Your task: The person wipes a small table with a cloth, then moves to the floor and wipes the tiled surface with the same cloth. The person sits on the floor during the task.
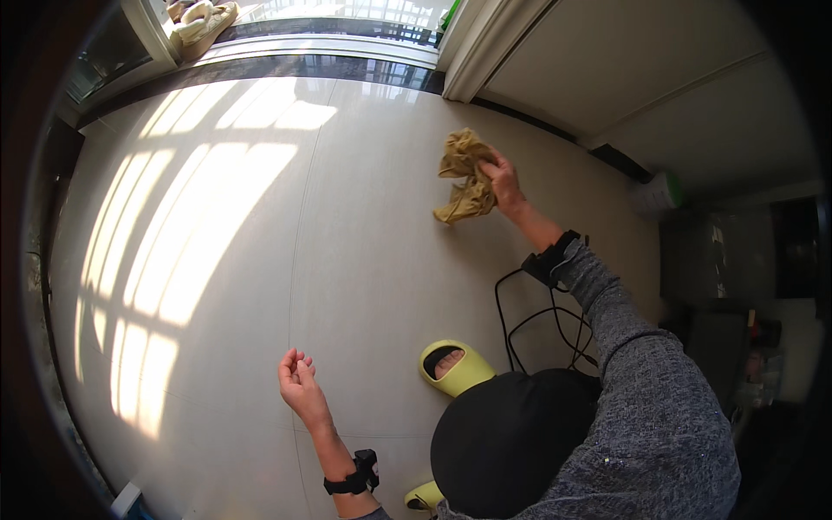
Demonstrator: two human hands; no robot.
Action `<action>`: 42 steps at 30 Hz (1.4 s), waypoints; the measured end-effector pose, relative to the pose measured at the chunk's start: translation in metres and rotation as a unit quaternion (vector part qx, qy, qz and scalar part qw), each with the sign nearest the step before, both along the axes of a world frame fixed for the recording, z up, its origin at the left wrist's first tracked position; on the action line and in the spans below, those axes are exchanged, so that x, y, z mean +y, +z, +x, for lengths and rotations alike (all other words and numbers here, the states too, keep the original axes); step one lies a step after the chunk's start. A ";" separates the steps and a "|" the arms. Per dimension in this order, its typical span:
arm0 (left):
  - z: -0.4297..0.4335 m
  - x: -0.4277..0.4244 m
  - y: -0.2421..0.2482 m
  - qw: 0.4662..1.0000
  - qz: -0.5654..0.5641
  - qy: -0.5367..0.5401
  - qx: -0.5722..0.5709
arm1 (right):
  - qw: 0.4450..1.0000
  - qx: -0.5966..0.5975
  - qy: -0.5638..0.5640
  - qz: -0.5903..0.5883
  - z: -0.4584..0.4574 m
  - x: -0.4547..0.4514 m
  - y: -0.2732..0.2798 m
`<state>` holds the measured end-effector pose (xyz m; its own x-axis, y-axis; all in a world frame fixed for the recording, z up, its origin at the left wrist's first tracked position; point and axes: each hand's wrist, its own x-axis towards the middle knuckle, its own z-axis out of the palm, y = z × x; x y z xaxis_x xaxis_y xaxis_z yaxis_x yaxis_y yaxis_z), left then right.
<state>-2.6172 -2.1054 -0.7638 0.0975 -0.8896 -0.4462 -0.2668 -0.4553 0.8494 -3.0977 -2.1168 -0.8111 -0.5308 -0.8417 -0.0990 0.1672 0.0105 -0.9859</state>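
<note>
A crumpled mustard-brown cloth (465,179) hangs from my right hand (502,177), which pinches its right edge between thumb and fingers. It is held out ahead of me over the pale tiled floor (364,260); whether its lower end touches the tiles I cannot tell. My left hand (300,388), at lower centre, is apart from everything, its fingers loosely curled and nothing visible in them. Each wrist wears a black strap, and the left one (361,476) carries a small device.
Black cables (552,318) loop beside my right forearm and leg. I wear yellow-green slides (465,370). A white door frame (465,78) and cabinet panels (650,71) bound the far right. A whitish container (653,194) stands against them. Shoes (205,26) sit beyond the sliding-door track (312,49).
</note>
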 end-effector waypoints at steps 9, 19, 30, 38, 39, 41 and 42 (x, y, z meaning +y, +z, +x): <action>-0.013 -0.005 -0.017 0.999 0.039 -0.004 -0.014 | 0.731 0.236 -0.379 0.517 -0.185 0.030 -0.073; -0.036 -0.023 -0.068 0.992 -0.076 -0.048 -0.094 | 0.818 0.565 -0.010 0.108 0.119 -0.131 -0.069; 0.054 -0.012 -0.037 0.978 0.025 0.174 0.108 | 0.911 0.124 0.390 -0.057 0.349 -0.098 -0.046; 0.019 -0.040 -0.049 0.976 -0.140 0.000 -0.167 | 0.880 0.445 0.006 0.166 0.066 -0.248 -0.066; 0.005 -0.047 -0.051 0.958 -0.182 -0.048 -0.218 | 0.828 0.483 -0.066 0.277 0.053 -0.253 -0.072; -0.023 -0.058 -0.054 0.950 -0.174 -0.117 -0.232 | 0.790 0.550 -0.078 0.259 0.065 -0.269 -0.090; -0.032 -0.060 -0.055 0.946 -0.183 -0.119 -0.240 | 0.767 0.577 -0.092 0.263 0.077 -0.274 -0.093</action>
<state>-2.6487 -2.1659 -0.8187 -0.0123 -0.9982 -0.0585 -0.7204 -0.0317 0.6929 -3.0203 -2.3910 -0.9037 -0.6260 -0.7463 0.2261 -0.7679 0.5396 -0.3452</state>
